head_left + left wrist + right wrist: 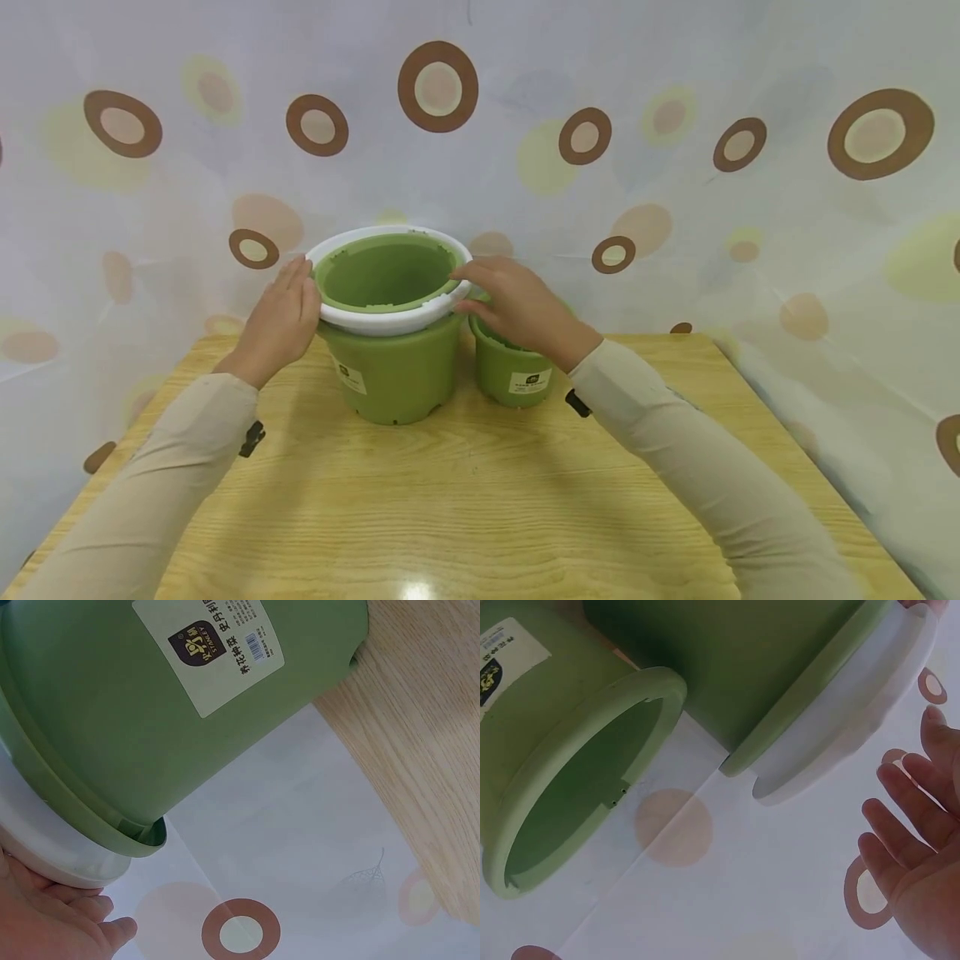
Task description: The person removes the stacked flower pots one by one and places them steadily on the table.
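Note:
A large green flowerpot (397, 375) stands upright on the table, its pale label facing left of front. A white rim (367, 323) sits over its top, and inside that shows a green inner rim (390, 307). My left hand (277, 321) lies along the left side of the white rim, fingers extended; in the left wrist view its fingers (90, 904) are right at the white edge. On the opposite side, my right hand (517, 304) hovers by the rim. Its fingers (904, 832) are spread, with a gap to the white rim in the right wrist view.
A smaller green flowerpot (498, 375) with a white label stands right of the large one, partly hidden under my right hand. The wooden table (465, 500) reaches back to a patterned cloth (675, 208) close behind the pots.

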The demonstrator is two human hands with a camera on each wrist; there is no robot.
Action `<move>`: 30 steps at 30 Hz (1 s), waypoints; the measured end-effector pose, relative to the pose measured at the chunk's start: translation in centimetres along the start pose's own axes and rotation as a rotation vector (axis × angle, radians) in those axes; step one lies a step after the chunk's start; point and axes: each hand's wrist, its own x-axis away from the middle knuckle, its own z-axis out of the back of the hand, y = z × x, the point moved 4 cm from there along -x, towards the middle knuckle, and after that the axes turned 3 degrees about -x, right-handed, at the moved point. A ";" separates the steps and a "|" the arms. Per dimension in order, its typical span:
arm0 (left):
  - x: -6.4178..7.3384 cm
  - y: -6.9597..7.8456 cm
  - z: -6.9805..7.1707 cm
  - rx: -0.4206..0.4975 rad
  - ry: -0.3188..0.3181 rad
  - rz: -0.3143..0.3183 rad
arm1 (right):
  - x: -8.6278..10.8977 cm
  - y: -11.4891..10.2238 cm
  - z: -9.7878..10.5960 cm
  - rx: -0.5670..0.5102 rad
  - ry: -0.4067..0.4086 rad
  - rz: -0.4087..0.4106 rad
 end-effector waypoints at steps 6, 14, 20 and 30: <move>0.0 -0.1 0.0 0.001 0.006 -0.002 | -0.7 -0.3 -0.3 -0.005 -0.034 -0.016; -0.1 -0.1 -0.1 -0.002 0.013 -0.009 | -2.0 -1.0 -0.9 -0.011 -0.079 -0.008; 0.0 -0.2 -0.1 -0.002 0.016 -0.006 | -3.0 -1.5 -1.8 -0.026 -0.144 -0.012; 0.0 -0.1 0.0 0.002 0.016 -0.014 | -4.3 -1.5 -3.3 -0.108 -0.262 -0.078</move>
